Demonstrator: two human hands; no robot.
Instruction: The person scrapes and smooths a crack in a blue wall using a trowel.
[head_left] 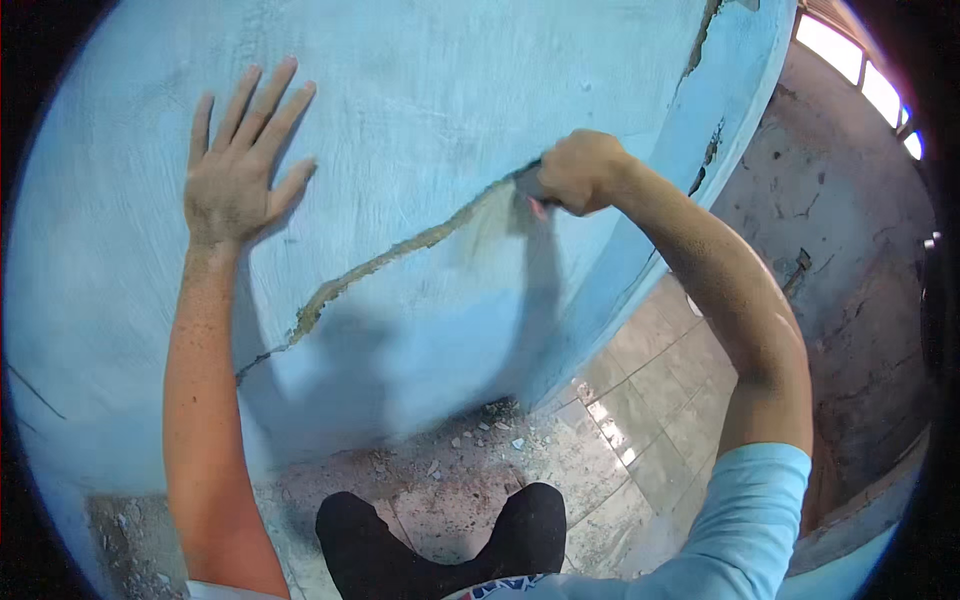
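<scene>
Head view. We observed a light-blue wall [430,90] crossed by a long, jagged crack [385,258], which climbed from lower left to upper right and exposed a rough tan bed. The left hand [238,185] lay flat on the wall, above and to the left of the crack, its grip wide and its fingers spread. The right hand [583,172] was curled at the crack's upper right end, its grip closed around a small dark tool [528,182] with a pinkish-red spot on its lower side; motion blur kept us from telling the tool's exact shape. We noted a tan smear [487,225] on the wall just below the crack and left of the tool. Shorter cracks [711,150] ran near the wall's right edge. Below, we saw loose chips [434,467] scattered along the wall's foot, with pale floor tiles [655,375] to the right. Dark trousers [365,550] stood at bottom centre, and a light-blue sleeve [750,500] covered the right upper arm.
</scene>
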